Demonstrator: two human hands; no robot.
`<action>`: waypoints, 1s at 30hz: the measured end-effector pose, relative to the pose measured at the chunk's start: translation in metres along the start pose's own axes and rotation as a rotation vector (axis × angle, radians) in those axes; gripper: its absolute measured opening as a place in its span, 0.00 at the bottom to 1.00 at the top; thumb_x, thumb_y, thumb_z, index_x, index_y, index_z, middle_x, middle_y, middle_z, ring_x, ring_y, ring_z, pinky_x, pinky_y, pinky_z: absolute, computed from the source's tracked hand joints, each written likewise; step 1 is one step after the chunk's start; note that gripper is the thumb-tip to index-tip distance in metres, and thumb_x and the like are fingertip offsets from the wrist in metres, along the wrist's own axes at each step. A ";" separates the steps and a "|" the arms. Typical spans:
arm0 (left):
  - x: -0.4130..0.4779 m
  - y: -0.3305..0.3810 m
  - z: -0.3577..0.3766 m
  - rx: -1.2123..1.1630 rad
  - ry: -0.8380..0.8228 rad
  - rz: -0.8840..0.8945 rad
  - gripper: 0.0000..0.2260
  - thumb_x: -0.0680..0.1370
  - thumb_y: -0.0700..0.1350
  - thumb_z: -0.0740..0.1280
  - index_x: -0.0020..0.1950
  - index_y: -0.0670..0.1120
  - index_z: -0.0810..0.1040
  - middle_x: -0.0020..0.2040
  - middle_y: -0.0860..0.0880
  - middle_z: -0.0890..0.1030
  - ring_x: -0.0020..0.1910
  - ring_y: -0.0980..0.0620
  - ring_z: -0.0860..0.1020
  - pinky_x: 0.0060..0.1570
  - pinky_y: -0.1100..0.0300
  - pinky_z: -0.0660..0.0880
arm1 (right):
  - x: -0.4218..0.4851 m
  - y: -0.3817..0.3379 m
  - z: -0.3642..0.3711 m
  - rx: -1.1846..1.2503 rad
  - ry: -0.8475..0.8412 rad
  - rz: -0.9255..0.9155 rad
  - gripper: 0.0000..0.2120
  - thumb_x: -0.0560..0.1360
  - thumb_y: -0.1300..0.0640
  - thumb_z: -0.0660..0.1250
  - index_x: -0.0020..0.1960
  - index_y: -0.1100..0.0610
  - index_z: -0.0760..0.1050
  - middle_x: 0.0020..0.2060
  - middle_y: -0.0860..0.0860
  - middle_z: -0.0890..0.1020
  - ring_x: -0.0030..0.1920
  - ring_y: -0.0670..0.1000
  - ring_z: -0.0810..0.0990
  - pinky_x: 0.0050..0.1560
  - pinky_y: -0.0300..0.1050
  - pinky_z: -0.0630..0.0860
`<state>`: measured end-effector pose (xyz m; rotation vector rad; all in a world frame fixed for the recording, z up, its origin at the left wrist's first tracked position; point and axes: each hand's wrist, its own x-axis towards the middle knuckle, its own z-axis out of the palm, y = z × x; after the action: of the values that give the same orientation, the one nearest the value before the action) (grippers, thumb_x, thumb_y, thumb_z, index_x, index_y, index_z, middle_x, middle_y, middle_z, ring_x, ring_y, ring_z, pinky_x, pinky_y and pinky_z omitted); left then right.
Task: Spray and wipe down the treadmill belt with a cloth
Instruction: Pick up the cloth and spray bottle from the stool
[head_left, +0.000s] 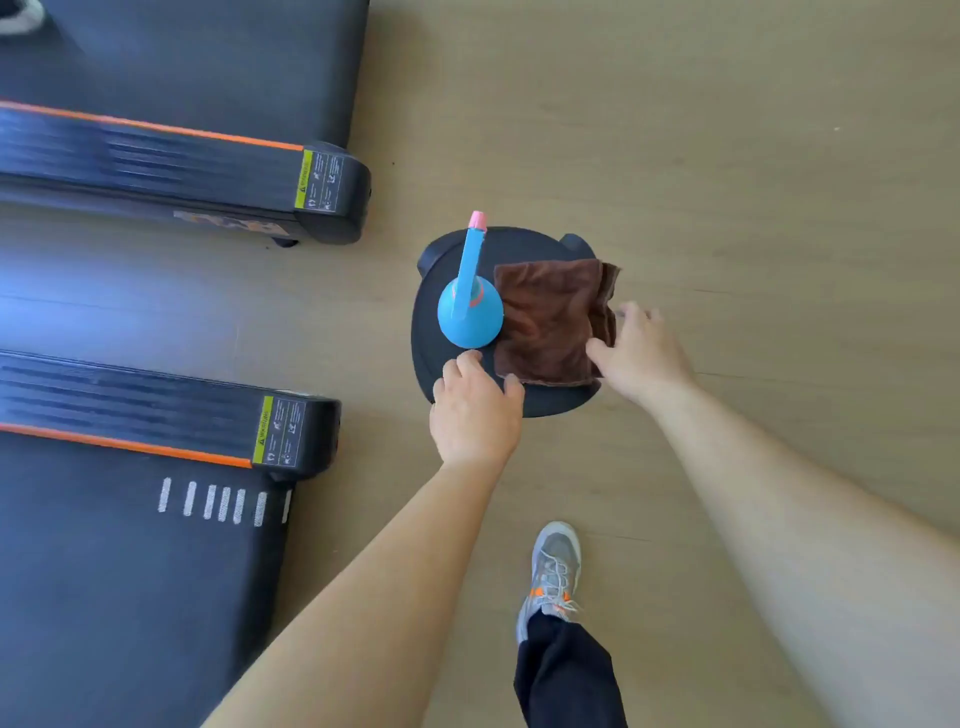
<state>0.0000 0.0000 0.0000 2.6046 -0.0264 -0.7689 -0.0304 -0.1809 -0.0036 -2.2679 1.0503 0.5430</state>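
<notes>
A blue spray bottle (470, 306) with a pink nozzle tip stands upright on a round black stool (441, 369). A folded brown cloth (550, 322) lies beside it on the stool's right half. My left hand (475, 410) hovers just below the bottle, fingers apart, holding nothing. My right hand (636, 353) is open at the cloth's right edge, thumb resting on the cloth. The treadmill belt (119, 587) is the dark surface at the lower left, with white dashes near its end.
A second treadmill (171, 171) with an orange stripe lies at the upper left, with a gap of floor between the two machines. Wooden floor (727, 156) spreads to the right. My grey shoe (553, 577) and dark trouser leg stand below the stool.
</notes>
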 end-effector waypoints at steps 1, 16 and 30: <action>0.005 0.000 0.009 -0.019 0.003 -0.023 0.23 0.83 0.55 0.64 0.76 0.45 0.69 0.69 0.46 0.75 0.69 0.44 0.73 0.63 0.46 0.77 | 0.008 0.001 0.007 0.010 0.017 0.009 0.31 0.78 0.43 0.66 0.76 0.55 0.63 0.69 0.58 0.70 0.68 0.62 0.72 0.61 0.56 0.72; 0.012 0.008 0.048 -0.336 0.005 -0.260 0.07 0.79 0.53 0.69 0.53 0.51 0.77 0.44 0.54 0.81 0.45 0.52 0.80 0.41 0.57 0.73 | 0.037 0.018 0.040 0.168 0.137 -0.005 0.24 0.71 0.47 0.77 0.61 0.56 0.76 0.53 0.52 0.82 0.55 0.57 0.80 0.52 0.49 0.76; -0.003 0.001 0.046 -0.391 -0.088 -0.302 0.23 0.79 0.51 0.72 0.70 0.46 0.68 0.60 0.46 0.79 0.58 0.45 0.81 0.60 0.46 0.81 | -0.022 0.042 0.047 -0.275 0.160 -0.422 0.21 0.73 0.51 0.75 0.63 0.51 0.74 0.59 0.52 0.71 0.57 0.57 0.73 0.46 0.47 0.71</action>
<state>-0.0268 -0.0187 -0.0328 2.2251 0.4548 -0.8897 -0.0823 -0.1598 -0.0399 -2.7134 0.5607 0.3483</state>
